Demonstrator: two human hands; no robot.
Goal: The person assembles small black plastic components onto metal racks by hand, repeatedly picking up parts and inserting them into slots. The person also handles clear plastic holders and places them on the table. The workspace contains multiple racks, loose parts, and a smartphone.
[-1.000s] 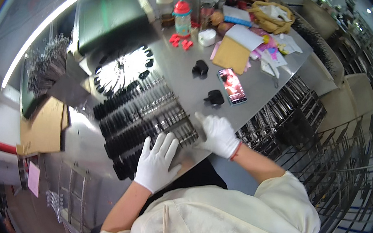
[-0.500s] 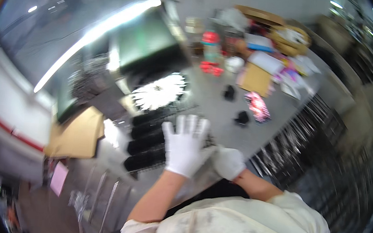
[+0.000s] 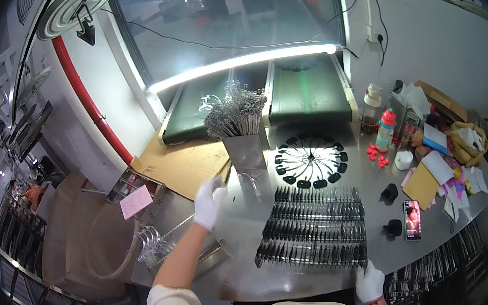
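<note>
Probably stiff, likely slick: take the rows by their ends

Left of centre, the left hand (image 3: 209, 203) hangs beside the bin (image 3: 245, 155) of wires (image 3: 236, 114); blur hides whether its fingers are together or apart. Right of centre, four dark rows (image 3: 314, 231) lie on the table (image 3: 235, 279). They look rigid, perhaps weighty together, their slim pieces easily snagged or bent. At their lower right corner rests the right hand (image 3: 369, 282); whether its fingers clamp anything, I cannot tell.

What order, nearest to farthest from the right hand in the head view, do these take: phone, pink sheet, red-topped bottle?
1. Phone: beyond the right hand, slightly rightward.
2. Red-topped bottle: farther back.
3. Pink sheet: off at far left.
</note>
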